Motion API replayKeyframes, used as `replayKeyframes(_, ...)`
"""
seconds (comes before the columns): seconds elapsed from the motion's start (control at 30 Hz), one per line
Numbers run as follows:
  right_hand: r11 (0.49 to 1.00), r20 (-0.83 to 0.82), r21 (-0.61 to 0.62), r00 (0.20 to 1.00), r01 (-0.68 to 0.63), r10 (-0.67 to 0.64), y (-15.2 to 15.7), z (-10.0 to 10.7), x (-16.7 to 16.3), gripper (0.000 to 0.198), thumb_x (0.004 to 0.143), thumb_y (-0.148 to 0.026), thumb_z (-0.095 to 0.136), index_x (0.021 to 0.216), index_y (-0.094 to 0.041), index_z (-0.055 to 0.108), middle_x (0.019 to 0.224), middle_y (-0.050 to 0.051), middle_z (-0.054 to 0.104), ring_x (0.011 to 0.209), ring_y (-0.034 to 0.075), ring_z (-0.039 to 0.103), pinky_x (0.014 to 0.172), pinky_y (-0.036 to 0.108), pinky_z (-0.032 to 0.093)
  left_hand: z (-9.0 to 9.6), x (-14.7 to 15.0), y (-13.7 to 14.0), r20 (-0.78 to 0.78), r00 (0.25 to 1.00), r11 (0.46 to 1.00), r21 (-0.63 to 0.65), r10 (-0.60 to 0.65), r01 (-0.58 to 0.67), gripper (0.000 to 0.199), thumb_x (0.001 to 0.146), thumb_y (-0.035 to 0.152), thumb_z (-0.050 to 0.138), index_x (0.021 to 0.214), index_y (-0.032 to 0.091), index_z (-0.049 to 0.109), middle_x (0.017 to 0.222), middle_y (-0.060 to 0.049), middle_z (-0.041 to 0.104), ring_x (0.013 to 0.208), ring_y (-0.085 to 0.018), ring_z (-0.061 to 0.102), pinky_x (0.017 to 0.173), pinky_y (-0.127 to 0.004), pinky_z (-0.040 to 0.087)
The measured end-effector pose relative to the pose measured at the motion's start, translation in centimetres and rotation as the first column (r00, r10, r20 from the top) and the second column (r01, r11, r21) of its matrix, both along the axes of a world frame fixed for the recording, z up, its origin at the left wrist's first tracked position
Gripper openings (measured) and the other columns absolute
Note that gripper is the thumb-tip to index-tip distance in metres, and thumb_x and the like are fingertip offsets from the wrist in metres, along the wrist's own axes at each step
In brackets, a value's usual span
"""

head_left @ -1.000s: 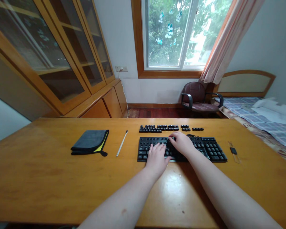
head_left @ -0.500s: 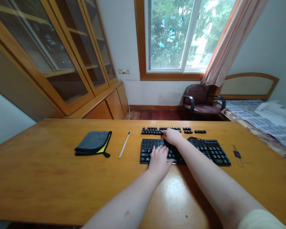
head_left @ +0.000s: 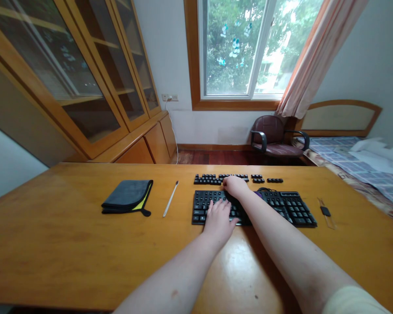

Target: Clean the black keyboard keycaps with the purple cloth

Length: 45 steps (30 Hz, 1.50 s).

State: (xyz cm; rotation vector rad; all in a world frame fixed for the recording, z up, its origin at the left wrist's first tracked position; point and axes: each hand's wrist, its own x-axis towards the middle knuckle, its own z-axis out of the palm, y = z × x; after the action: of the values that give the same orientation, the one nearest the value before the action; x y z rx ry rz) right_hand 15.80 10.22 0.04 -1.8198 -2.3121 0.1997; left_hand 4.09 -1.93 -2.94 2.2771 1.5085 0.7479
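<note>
A black keyboard (head_left: 299, 211) lies across the desk, with many of its upper-left keys taken off. My left hand (head_left: 218, 218) rests on its left part, fingers spread over the keys and thumb stretched out near the front edge. Behind the keyboard, loose black keycaps (head_left: 207, 179) are laid out in rows. My right hand (head_left: 236, 186) reaches over the keyboard to these rows, fingers curled and pressed together at the front row. Whatever lies between its fingertips is hidden.
Left of the keyboard are a white toothbrush (head_left: 170, 199) and a folded grey cloth (head_left: 127, 195) with black edging. A wire keycap puller (head_left: 325, 211) lies to the right. Beyond the wooden desk (head_left: 85, 248) stand a chair (head_left: 271, 137) and a bed (head_left: 334, 148).
My right hand has shifted very slightly and its fingers have curled in more by the keycap rows. My left hand stays in place on the keyboard.
</note>
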Motion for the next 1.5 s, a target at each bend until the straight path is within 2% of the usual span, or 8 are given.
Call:
replayKeyframes(0.17,0.992,-0.189,0.108,0.981,0.06,-0.038,-3.0,1.1,1.0,0.026,0.081,-0.029,0.054,0.104,-0.023,0.064,0.106,0.004,0.067,0.097,0.018,0.06,0.083,0.027,0.045,0.0,0.0,0.2,0.389,0.92,0.999,-0.012,0.046,-0.045,0.047,0.079,0.028,0.057,0.123,0.018,0.049,0.127,-0.013,0.052,0.12,-0.026,0.045,0.106,-0.049,0.028)
replayKeyframes(0.3,0.961,-0.681,0.172,0.731,0.219,-0.045,-8.3,1.2,1.8,0.029,0.076,-0.038,0.06,0.1,-0.022,0.066,0.098,0.005,0.07,0.082,0.02,0.064,0.075,0.033,0.05,0.1,0.4,0.5,0.834,0.536,0.976,-0.202,0.13,0.077,0.041,0.085,0.034,0.05,0.123,0.018,0.047,0.12,-0.013,0.055,0.102,-0.021,0.059,0.093,-0.039,0.044)
replayKeyframes(0.43,0.956,-0.734,0.226,0.678,0.189,0.039,-12.4,0.1,2.3,0.027,0.075,-0.036,0.061,0.098,-0.022,0.067,0.097,0.007,0.07,0.09,0.024,0.064,0.082,0.039,0.049,0.5,0.9,0.5,0.938,0.269,0.91,-0.296,0.219,0.29,0.036,0.081,0.038,0.056,0.11,0.016,0.056,0.104,-0.011,0.063,0.095,-0.019,0.062,0.088,-0.036,0.048)
replayKeyframes(0.77,0.915,-0.537,0.398,0.79,-0.07,0.294,-12.6,-0.8,3.0,0.037,0.071,-0.009,0.052,0.104,-0.024,0.058,0.111,0.006,0.063,0.103,0.024,0.056,0.091,0.044,0.043,0.4,0.7,1.1,0.911,0.227,0.889,-0.393,0.343,0.235,0.027,0.07,0.023,0.067,0.096,0.015,0.063,0.094,-0.008,0.065,0.088,-0.017,0.062,0.084,-0.034,0.049)
replayKeyframes(1.03,0.95,-0.838,0.298,0.502,0.092,0.214,-13.0,-1.4,2.5,0.038,0.077,-0.01,0.045,0.112,-0.023,0.05,0.119,0.009,0.054,0.108,0.02,0.055,0.094,0.041,0.044,1.2,0.3,0.5,0.881,0.43,0.916,-0.323,0.198,0.24,0.021,0.073,0.024,0.063,0.091,0.016,0.067,0.096,-0.008,0.069,0.092,-0.019,0.062,0.089,-0.035,0.046)
replayKeyframes(1.23,0.975,-0.849,0.154,0.526,0.16,0.048,-12.4,-1.4,3.0,0.027,0.081,-0.029,0.054,0.106,-0.023,0.06,0.109,0.008,0.062,0.098,0.023,0.058,0.078,0.037,0.05,1.3,0.3,0.4,0.889,0.374,0.876,-0.383,0.263,0.294,0.029,0.067,0.029,0.07,0.091,0.014,0.067,0.092,-0.009,0.07,0.085,-0.02,0.065,0.082,-0.034,0.049)
replayKeyframes(1.4,0.995,-0.932,-0.041,0.356,0.088,-0.069,-12.1,-1.4,2.8,0.032,0.074,-0.037,0.063,0.1,-0.018,0.059,0.093,0.007,0.066,0.083,0.021,0.062,0.076,0.036,0.05,1.4,0.2,0.5,0.897,0.318,0.889,-0.389,0.306,0.241,0.029,0.066,0.029,0.071,0.09,0.014,0.067,0.092,-0.008,0.07,0.084,-0.019,0.065,0.081,-0.033,0.05)
replayKeyframes(1.5,0.992,-0.921,-0.066,0.376,0.105,-0.101,-12.1,-1.3,2.9,0.024,0.073,-0.04,0.063,0.081,-0.018,0.061,0.075,0.004,0.064,0.071,0.019,0.059,0.066,0.031,0.048,1.5,0.3,0.6,0.897,0.313,0.892,-0.391,0.313,0.228,0.029,0.065,0.03,0.072,0.089,0.014,0.067,0.09,-0.008,0.07,0.082,-0.019,0.065,0.081,-0.033,0.05)
